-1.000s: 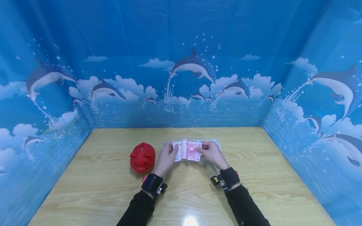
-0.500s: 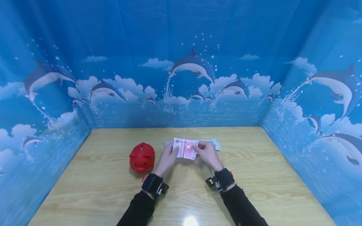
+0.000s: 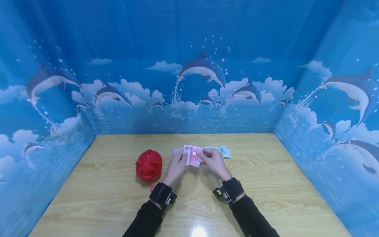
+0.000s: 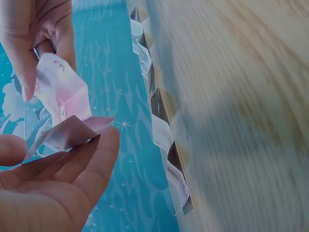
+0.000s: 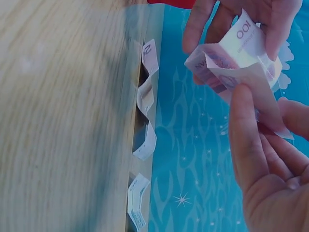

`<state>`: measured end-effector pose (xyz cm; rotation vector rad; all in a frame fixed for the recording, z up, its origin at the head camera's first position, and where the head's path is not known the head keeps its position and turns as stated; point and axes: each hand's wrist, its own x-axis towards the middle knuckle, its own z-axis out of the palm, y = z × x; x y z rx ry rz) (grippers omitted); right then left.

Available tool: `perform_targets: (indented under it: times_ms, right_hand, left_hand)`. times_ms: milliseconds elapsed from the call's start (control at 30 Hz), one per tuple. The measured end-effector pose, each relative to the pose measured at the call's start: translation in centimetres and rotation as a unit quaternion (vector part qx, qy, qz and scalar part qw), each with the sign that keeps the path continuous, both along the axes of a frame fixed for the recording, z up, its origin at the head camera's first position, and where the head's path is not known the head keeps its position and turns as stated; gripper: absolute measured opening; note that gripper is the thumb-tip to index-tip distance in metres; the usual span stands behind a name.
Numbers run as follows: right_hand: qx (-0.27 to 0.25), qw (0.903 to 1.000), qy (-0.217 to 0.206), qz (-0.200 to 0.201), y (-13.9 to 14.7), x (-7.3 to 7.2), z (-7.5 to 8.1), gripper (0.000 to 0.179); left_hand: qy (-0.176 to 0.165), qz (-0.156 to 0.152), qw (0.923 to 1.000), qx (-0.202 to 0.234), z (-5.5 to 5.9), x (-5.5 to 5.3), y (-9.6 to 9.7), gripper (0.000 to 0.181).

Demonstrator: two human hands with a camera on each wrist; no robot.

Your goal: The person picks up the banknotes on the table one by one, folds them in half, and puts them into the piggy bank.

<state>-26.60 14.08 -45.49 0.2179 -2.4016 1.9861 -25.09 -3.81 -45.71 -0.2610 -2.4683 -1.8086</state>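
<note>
Between the two hands is a pink 100 banknote [image 3: 193, 156], creased into zigzag folds. The left hand [image 3: 175, 167] pinches its left end between thumb and fingers, and the right hand [image 3: 215, 163] pinches its right end. Both wrist views show the banknote [image 5: 246, 58] raised off the table, with its folded part standing up between the fingers. Behind the left hand a pale purple banknote [image 3: 176, 151] lies on the table, partly hidden. A blue-green banknote [image 3: 225, 152] lies past the right hand; both look wavy from creases in the left wrist view.
A red piggy bank [image 3: 149, 165] with a slot on top stands left of the left hand. The wooden table [image 3: 266, 204] ends at the back against a blue dolphin-printed curtain [image 3: 189, 118], which also rises on both sides.
The right hand has moved left toward the left hand, and the span of pink banknote between them has narrowed. More of the purple and blue-green banknotes behind now shows.
</note>
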Motion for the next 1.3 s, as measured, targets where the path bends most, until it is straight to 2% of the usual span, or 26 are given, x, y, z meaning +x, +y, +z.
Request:
perform_targets:
  times_ms: [333, 467, 567, 733, 833, 933, 1067, 1300]
  right_hand:
    - [-0.008, 0.9997, 0.009, 0.022, -0.2, 0.0, 0.1, 0.023]
    - [-0.013, 0.9992, 0.013, 0.034, 0.0, 0.0, 0.1, 0.028]
    - [-0.022, 0.9986, 0.013, 0.046, 0.1, 0.1, 0.0, 0.033]
    - [-0.026, 0.9984, 0.015, 0.048, -0.1, 0.2, 0.1, 0.034]
    - [-0.030, 0.9986, 0.014, 0.040, -0.3, 0.1, 0.0, 0.033]
    - [-0.038, 0.9986, 0.010, 0.037, -0.3, 0.0, -0.1, 0.034]
    - [-0.044, 0.9985, 0.007, 0.031, -0.3, -0.1, -0.2, 0.037]
    - [-0.057, 0.9978, 0.007, 0.034, -0.3, 0.0, 0.0, 0.038]
  left_hand:
    - [0.012, -0.027, 0.9994, 0.020, 0.1, 0.4, 0.5, 0.037]
    - [0.026, -0.039, 0.9989, 0.002, 0.2, 0.5, 0.8, 0.040]
    - [0.024, -0.045, 0.9986, -0.016, 0.2, 0.6, 1.0, 0.042]
    - [0.018, -0.054, 0.9982, -0.018, 0.2, 0.8, 1.3, 0.044]
    - [0.035, -0.067, 0.9962, -0.043, 0.2, 0.8, 1.4, 0.045]
    - [0.044, -0.085, 0.9916, -0.087, 0.2, 0.9, 1.5, 0.050]
    - [0.020, -0.110, 0.9852, -0.130, 0.0, 1.1, 1.5, 0.062]
    - [0.034, -0.137, 0.9751, -0.171, -0.2, 1.4, 1.5, 0.076]
